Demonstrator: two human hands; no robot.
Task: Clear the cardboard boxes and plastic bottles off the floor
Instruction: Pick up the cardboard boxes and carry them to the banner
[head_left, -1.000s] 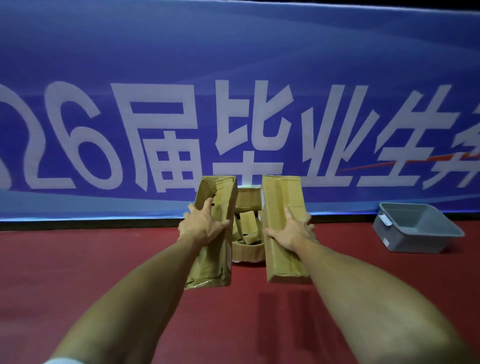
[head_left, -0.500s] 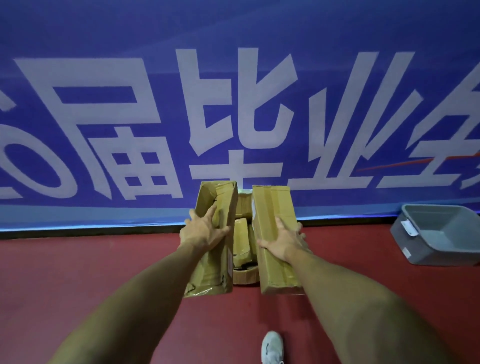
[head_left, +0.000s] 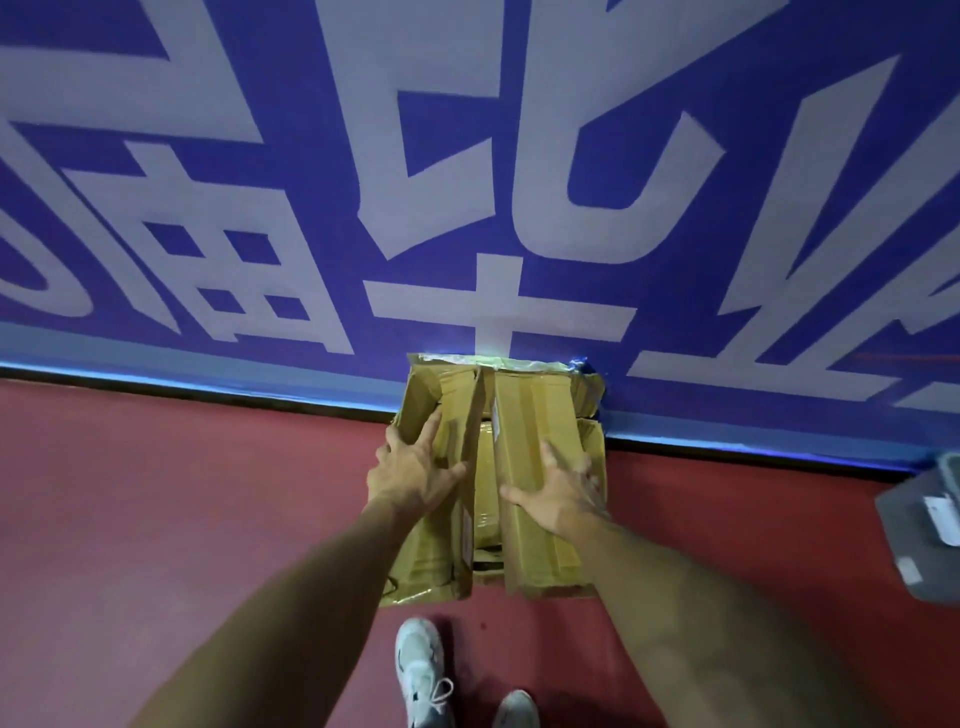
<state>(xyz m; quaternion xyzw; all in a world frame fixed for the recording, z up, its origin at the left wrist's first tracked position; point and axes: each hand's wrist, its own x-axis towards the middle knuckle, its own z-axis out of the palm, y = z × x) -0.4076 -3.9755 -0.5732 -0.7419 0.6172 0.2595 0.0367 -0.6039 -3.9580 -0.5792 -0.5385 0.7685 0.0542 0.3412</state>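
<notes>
Gripping cardboard over an open carton (head_left: 595, 441) that stands against the banner (head_left: 311, 156).
Head view: the left hand (head_left: 415, 475) is clamped on the left long box (head_left: 421, 566) and the right hand (head_left: 558, 499) on the right long box (head_left: 535, 415), side by side above the carton. Between the hands, smaller cardboard pieces (head_left: 485, 467) lie inside it. Well right of the right hand, a grey tub (head_left: 924, 535) sits on the red floor (head_left: 156, 493).

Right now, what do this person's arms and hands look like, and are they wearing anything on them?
The left forearm and right forearm are bare as far as the picture's edge, with no sleeve in view. The left hand and right hand wear no gloves, and no watch, band or ring shows on the wrists or on the fingers that can be seen.
</notes>
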